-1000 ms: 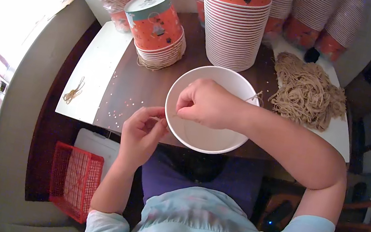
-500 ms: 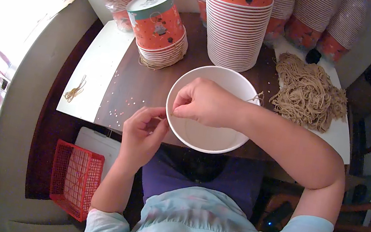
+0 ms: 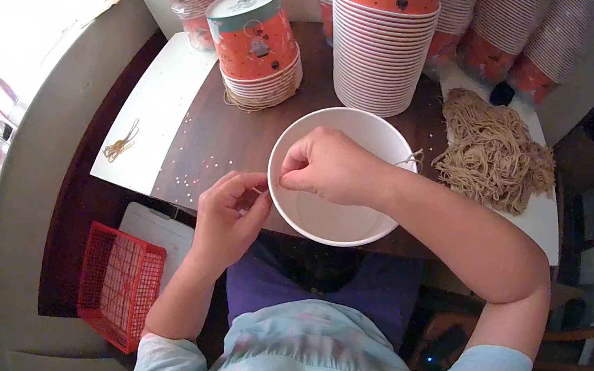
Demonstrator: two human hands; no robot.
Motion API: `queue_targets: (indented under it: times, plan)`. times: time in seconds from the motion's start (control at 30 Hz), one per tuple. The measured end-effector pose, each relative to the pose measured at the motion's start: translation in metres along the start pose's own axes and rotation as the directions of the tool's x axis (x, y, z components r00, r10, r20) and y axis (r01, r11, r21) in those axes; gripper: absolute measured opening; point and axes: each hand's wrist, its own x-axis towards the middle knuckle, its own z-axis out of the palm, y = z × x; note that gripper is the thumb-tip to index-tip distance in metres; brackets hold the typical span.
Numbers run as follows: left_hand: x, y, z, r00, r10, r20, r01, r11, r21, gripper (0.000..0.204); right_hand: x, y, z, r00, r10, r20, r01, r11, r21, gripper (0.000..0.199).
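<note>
A white paper bowl (image 3: 331, 219) stands on the dark brown table (image 3: 234, 135) right in front of me, open side up and looking empty. My right hand (image 3: 328, 166) hovers over its left rim with thumb and fingers pinched together. My left hand (image 3: 227, 213) sits just outside that rim, also pinched. The two sets of fingertips are almost touching, with a thin pale string (image 3: 262, 191) barely visible between them. Another bit of string (image 3: 413, 158) loops over the bowl's right rim.
A heap of tan strings (image 3: 493, 153) lies on a white sheet at the right. Stacks of orange paper bowls (image 3: 378, 41) line the back, with a shorter stack (image 3: 258, 47) at the left. A small string bundle (image 3: 120, 142) lies far left. A red basket (image 3: 120, 285) sits below the table edge.
Both hands have stayed at the bowl's left rim. The right hand's fingers have closed in slightly toward the left hand's fingertips.
</note>
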Motion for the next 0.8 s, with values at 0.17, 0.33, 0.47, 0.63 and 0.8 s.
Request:
queue_targets:
  times: [0.17,0.33,0.47,0.63,0.8]
  plan:
    - [0.002,0.014,0.000,0.995,0.098,-0.004,-0.095,0.971,0.220,0.012,0.001,-0.005,0.000,0.999,-0.047,0.015,0.047,0.999,-0.015,0.016]
    - [-0.002,0.016,0.002,0.987,0.163,0.011,-0.155,0.913,0.376,0.005,-0.002,-0.010,-0.002,0.998,-0.039,0.052,0.044,0.995,-0.094,0.018]
    - [-0.009,0.004,0.004,0.949,-0.261,0.178,0.304,0.905,-0.296,0.008,-0.024,-0.036,-0.012,0.995,0.029,0.094,-0.011,0.983,-0.182,0.040]
    - [-0.022,-0.003,-0.001,0.873,-0.307,0.379,0.488,0.539,-0.686,0.005,-0.063,-0.035,-0.002,0.996,-0.071,0.054,0.089,0.811,-0.578,0.053]
    - [-0.034,0.001,-0.005,0.980,0.025,0.198,0.100,0.799,-0.593,0.004,-0.071,-0.031,-0.015,0.977,-0.194,-0.093,0.080,0.729,-0.680,0.030]
